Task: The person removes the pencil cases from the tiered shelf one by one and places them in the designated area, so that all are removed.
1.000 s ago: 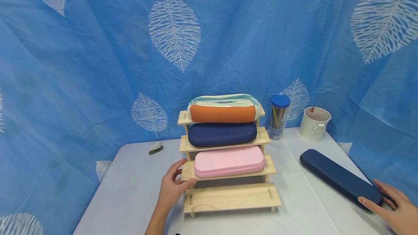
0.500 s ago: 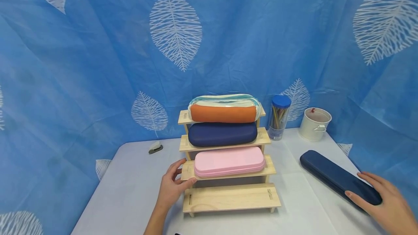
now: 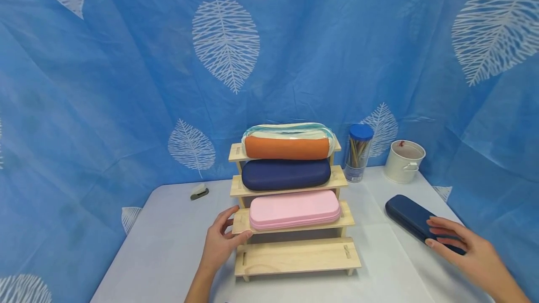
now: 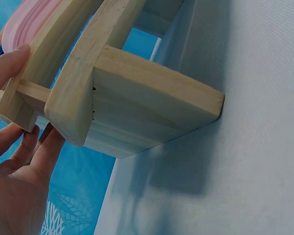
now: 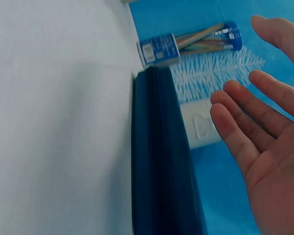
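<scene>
My left hand [image 3: 220,243] grips the left end of a tiered wooden rack [image 3: 299,258], thumb on the front of the step that bears a pink pencil case [image 3: 294,209]. In the left wrist view, the fingers of the left hand [image 4: 24,166] reach under that step. On the right of the table a dark navy pencil case [image 3: 408,216] lies slantwise. My right hand [image 3: 467,251] hovers over its near half, fingers spread and slightly bent. The right wrist view shows a gap between the right hand [image 5: 264,127] and the navy case [image 5: 161,156].
Higher steps bear a blue case [image 3: 286,174] and an orange-and-white pouch [image 3: 288,146]. A blue-lidded tube of pencils [image 3: 358,153] and a white metal pot [image 3: 404,162] stand at the back right. A small stapler [image 3: 199,191] lies at the back left. A blue curtain [image 3: 126,83] hangs behind.
My right hand has moved left and away from me along the navy case, from its near end, and now hovers over it. The left hand keeps its grip on the rack.
</scene>
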`<state>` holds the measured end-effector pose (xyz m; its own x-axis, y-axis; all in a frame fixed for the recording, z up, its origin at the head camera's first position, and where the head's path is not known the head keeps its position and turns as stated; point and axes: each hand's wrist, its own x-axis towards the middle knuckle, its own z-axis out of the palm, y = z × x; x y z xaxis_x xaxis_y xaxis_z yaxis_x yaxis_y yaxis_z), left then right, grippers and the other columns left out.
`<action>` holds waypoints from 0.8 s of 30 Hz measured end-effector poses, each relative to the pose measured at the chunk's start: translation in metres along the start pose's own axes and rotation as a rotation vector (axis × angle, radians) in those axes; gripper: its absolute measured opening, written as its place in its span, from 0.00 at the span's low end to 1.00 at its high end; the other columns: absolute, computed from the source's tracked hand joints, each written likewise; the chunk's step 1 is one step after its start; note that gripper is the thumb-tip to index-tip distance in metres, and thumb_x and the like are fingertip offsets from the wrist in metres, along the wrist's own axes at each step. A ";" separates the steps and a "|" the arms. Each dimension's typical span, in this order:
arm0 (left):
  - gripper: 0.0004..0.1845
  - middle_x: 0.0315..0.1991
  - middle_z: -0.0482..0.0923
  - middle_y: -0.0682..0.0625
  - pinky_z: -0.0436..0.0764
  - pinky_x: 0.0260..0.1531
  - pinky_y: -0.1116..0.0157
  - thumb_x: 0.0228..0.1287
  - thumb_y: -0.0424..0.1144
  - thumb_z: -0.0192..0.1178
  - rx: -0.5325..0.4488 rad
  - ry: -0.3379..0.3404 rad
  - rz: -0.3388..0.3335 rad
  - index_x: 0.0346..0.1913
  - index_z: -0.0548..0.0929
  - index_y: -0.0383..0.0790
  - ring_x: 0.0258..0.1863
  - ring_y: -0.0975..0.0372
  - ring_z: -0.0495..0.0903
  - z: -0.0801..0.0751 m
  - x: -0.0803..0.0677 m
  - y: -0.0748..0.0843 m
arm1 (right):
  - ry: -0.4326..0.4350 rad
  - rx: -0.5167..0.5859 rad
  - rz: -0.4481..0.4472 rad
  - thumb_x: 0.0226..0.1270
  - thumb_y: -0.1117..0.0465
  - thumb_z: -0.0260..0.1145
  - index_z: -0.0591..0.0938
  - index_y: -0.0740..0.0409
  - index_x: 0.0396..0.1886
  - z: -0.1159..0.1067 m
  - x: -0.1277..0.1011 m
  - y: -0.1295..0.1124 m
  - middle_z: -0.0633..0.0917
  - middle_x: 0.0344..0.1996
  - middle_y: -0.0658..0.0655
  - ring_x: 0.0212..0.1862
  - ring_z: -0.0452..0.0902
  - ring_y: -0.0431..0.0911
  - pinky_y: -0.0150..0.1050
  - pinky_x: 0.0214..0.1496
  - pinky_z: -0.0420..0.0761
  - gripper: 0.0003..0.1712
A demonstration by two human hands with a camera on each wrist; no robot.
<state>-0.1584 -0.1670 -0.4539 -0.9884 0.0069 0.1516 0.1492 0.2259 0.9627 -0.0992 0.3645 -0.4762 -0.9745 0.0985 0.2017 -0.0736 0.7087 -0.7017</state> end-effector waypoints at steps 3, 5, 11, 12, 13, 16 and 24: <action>0.41 0.61 0.69 0.45 0.82 0.41 0.64 0.46 0.37 0.78 -0.013 -0.001 0.001 0.65 0.72 0.37 0.51 0.52 0.75 0.000 0.001 -0.003 | -0.019 0.022 -0.029 0.61 0.50 0.71 0.73 0.58 0.64 0.002 0.003 -0.009 0.79 0.52 0.62 0.43 0.75 0.25 0.21 0.38 0.76 0.34; 0.42 0.61 0.69 0.47 0.82 0.41 0.64 0.45 0.40 0.78 -0.024 0.005 0.010 0.66 0.72 0.38 0.51 0.53 0.75 0.000 0.003 -0.013 | -0.037 0.027 -0.047 0.61 0.50 0.71 0.73 0.57 0.64 0.004 0.006 -0.014 0.79 0.53 0.61 0.44 0.74 0.25 0.20 0.40 0.76 0.33; 0.40 0.61 0.69 0.46 0.82 0.41 0.64 0.45 0.39 0.78 -0.013 0.010 0.000 0.65 0.73 0.39 0.51 0.53 0.75 0.000 0.001 -0.008 | -0.081 0.023 -0.054 0.60 0.46 0.70 0.73 0.57 0.64 0.013 0.014 -0.029 0.78 0.55 0.61 0.45 0.75 0.29 0.24 0.41 0.78 0.36; 0.40 0.61 0.69 0.45 0.82 0.41 0.64 0.45 0.37 0.78 -0.016 0.005 -0.005 0.64 0.73 0.39 0.51 0.52 0.75 0.000 0.000 -0.003 | -0.083 0.026 -0.058 0.60 0.46 0.70 0.73 0.57 0.64 0.016 0.015 -0.031 0.78 0.55 0.60 0.46 0.75 0.30 0.25 0.42 0.78 0.36; 0.40 0.61 0.69 0.45 0.82 0.41 0.64 0.45 0.37 0.78 -0.019 0.007 -0.006 0.64 0.73 0.40 0.51 0.52 0.75 0.000 0.000 -0.003 | -0.086 0.024 -0.060 0.60 0.45 0.70 0.73 0.56 0.64 0.018 0.015 -0.034 0.78 0.55 0.60 0.46 0.76 0.32 0.26 0.42 0.79 0.36; 0.39 0.61 0.69 0.46 0.83 0.40 0.64 0.45 0.37 0.78 -0.029 0.005 -0.009 0.64 0.74 0.41 0.51 0.52 0.75 -0.001 0.000 -0.003 | -0.092 0.019 -0.075 0.59 0.44 0.70 0.74 0.54 0.63 0.026 0.017 -0.040 0.78 0.54 0.58 0.47 0.77 0.36 0.31 0.43 0.81 0.35; 0.39 0.62 0.69 0.45 0.82 0.41 0.65 0.45 0.37 0.78 0.003 0.013 -0.004 0.64 0.73 0.40 0.51 0.52 0.75 0.001 -0.001 -0.002 | -0.082 0.052 -0.166 0.59 0.46 0.71 0.76 0.45 0.60 0.043 0.025 -0.055 0.80 0.51 0.51 0.47 0.75 0.30 0.30 0.43 0.81 0.30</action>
<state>-0.1579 -0.1661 -0.4559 -0.9886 -0.0066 0.1507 0.1452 0.2291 0.9625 -0.1286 0.2984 -0.4621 -0.9620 -0.0756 0.2624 -0.2434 0.6731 -0.6984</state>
